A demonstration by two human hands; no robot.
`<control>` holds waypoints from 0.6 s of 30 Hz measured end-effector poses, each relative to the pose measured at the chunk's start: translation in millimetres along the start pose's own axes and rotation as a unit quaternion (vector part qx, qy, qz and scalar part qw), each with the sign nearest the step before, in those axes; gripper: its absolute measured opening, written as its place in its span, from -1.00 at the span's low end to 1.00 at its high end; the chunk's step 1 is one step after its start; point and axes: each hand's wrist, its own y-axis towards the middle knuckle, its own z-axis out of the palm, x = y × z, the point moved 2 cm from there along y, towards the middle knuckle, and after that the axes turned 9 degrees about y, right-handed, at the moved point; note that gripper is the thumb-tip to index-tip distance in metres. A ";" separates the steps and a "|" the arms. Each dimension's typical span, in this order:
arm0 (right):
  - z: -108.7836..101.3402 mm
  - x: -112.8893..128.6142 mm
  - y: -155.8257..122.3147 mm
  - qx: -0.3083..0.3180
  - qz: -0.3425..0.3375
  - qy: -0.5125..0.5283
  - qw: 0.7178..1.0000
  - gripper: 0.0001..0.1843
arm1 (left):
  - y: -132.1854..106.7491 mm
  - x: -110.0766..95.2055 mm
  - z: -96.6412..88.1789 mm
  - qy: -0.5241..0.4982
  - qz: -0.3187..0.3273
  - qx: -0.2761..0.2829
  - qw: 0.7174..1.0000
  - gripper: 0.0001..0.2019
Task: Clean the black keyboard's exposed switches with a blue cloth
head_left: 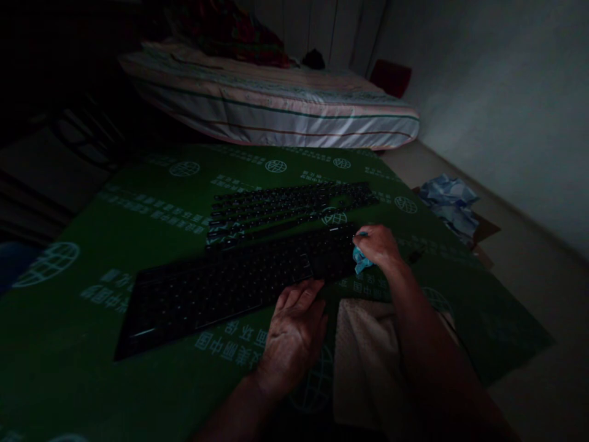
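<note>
A long black keyboard base (216, 288) lies at a slant on a green printed board. Its key positions look bare, with small light dots. Loose black keycaps (276, 205) are laid out in rows just behind it. My left hand (294, 325) rests at the keyboard's near edge, fingers stretched forward and touching it. At the keyboard's right end, my right hand (380, 244) is closed around a crumpled blue cloth or wipe (362, 261), pressed against the keyboard. Below my right forearm lies a beige textured cloth (363, 362), partly covered by the arm.
The green board (83, 331) carries white globe prints and lettering. A bed with a striped sheet (285, 116) stands beyond it. Crumpled pale plastic (448, 199) and cardboard (483, 230) lie on the floor at right. The room is dim.
</note>
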 end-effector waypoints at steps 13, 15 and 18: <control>-0.5 -0.4 1.0 0.002 0.007 -0.027 1.000 -0.77 | -1.6 0.6 0.8 0.004 0.004 0.009 1.000 -0.83; -1.2 -2.1 1.0 0.017 0.001 -0.047 0.999 -0.79 | -1.4 0.6 0.4 0.008 0.006 0.005 1.000 -0.82; -1.5 -4.7 1.8 0.029 0.002 -0.046 0.998 -0.80 | -0.8 0.4 -0.7 0.011 0.010 0.005 1.000 -0.82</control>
